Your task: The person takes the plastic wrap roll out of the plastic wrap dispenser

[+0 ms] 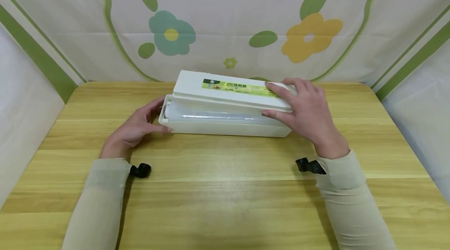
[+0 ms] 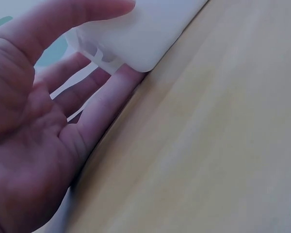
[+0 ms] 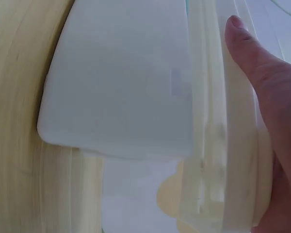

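A long white cling film box (image 1: 228,128) rests on the wooden table, with a clear roll of cling film (image 1: 211,115) lying inside. Above it the white lid (image 1: 191,84), with a green and yellow label (image 1: 239,87), is tilted and lifted off the roll. My right hand (image 1: 309,109) grips the lid's right end, thumb on the near edge and fingers across the top. At the box's left end my left hand (image 1: 140,123) holds the base, its thumb on the front wall and its fingers around the back. The lid's underside (image 3: 213,145) shows in the right wrist view.
The wooden table (image 1: 225,187) spreads out in front of the box. Behind it hangs a pale cloth (image 1: 218,19) with flowers and leaves on it. Black wrist mounts (image 1: 140,170) show at both beige sleeves (image 1: 102,191).
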The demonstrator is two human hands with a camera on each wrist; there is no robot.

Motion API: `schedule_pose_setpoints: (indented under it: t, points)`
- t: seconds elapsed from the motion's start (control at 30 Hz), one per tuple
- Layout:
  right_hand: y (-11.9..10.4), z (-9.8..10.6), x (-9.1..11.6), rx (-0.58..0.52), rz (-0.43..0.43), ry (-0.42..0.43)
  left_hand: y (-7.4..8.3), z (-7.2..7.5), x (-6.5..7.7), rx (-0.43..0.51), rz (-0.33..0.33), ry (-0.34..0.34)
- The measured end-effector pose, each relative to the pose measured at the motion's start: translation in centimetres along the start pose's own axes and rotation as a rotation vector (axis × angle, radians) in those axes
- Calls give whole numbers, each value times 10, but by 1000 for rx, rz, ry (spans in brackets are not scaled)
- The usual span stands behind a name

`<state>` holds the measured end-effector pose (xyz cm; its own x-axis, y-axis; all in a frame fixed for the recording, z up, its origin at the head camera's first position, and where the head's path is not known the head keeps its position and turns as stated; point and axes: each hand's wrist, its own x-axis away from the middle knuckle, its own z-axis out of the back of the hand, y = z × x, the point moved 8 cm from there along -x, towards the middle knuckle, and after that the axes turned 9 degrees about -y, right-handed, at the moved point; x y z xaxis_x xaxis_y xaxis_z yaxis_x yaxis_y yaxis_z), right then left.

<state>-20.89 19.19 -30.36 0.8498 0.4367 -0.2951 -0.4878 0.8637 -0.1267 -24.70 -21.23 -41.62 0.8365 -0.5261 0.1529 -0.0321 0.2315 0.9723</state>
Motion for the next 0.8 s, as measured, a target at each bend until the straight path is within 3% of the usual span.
schedule_pose_setpoints:
  t: [0.33,0.57,0.8]
  points:
    - [18,10,8,-38,-6,41,0,0,2,29,-3,-1]
    - [57,19,25,-96,-131,21,-4,-3,-3,34,-1,-8]
    - [90,21,45,-98,-168,67,-5,-3,-5,32,9,-11]
